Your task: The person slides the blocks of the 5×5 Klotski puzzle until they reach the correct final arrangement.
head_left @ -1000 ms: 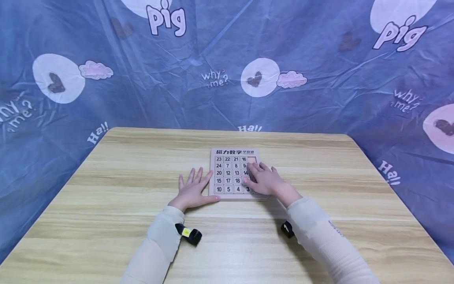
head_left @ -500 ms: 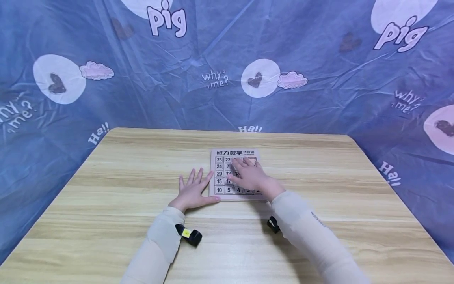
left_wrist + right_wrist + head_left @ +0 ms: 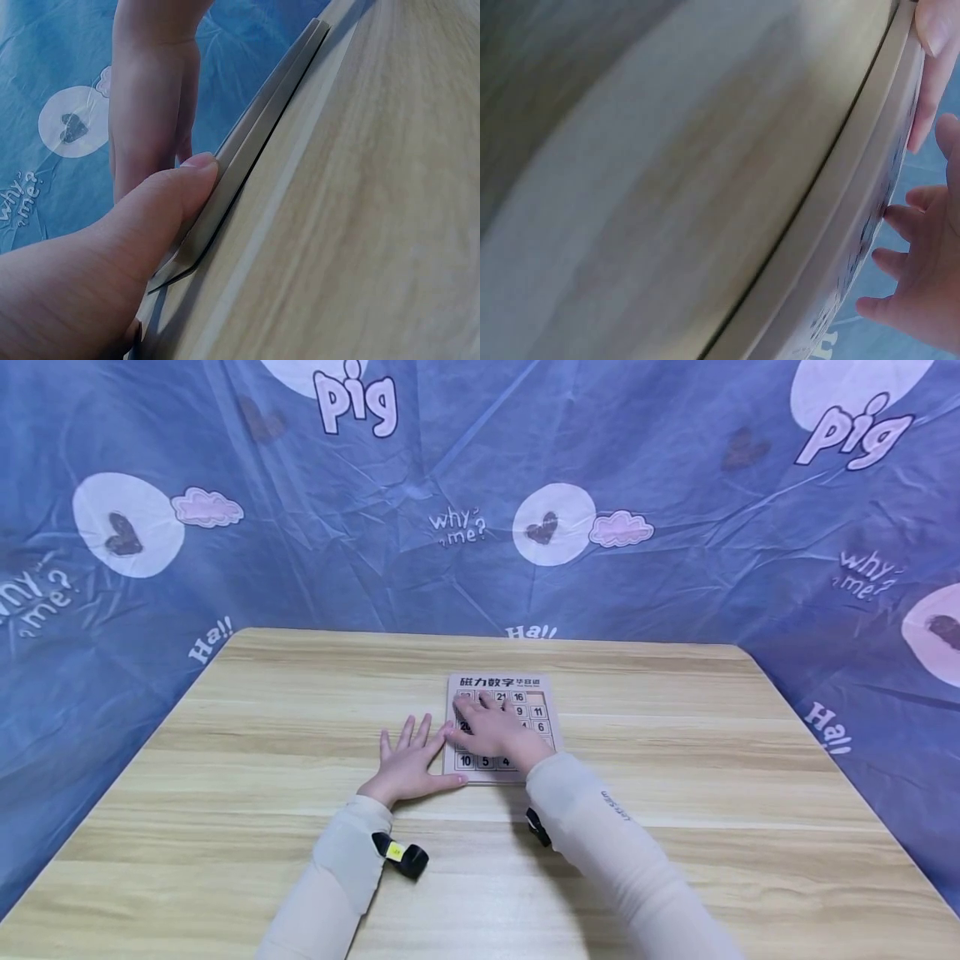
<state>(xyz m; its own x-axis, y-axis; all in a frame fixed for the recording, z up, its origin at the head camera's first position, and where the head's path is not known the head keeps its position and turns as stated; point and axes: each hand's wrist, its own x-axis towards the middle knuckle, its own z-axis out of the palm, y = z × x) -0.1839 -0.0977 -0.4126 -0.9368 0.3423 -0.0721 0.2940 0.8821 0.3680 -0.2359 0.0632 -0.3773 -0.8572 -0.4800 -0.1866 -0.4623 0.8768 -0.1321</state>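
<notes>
A flat number sliding puzzle [image 3: 498,682] with a pale frame lies on the table, its bare cell at the top right corner. My left hand [image 3: 405,772] is spread at its lower left, forefinger on the left edge and thumb at the bottom corner. In the left wrist view that thumb [image 3: 199,169] presses against the puzzle's side. Over the left columns of tiles reaches my right hand [image 3: 491,731], fingers extended and hiding several numbers. Seen in the right wrist view, the fingertips [image 3: 889,214] of this hand are right at the tile face.
The wooden table [image 3: 712,777] stretches around the puzzle on all sides. A blue printed curtain [image 3: 330,560] hangs behind and beside it. Black wrist cameras [image 3: 401,856] are strapped on both sleeves.
My right hand has swept leftward across the puzzle, from its right columns to its left ones, uncovering the 11 and 6 tiles. The left hand has stayed in place.
</notes>
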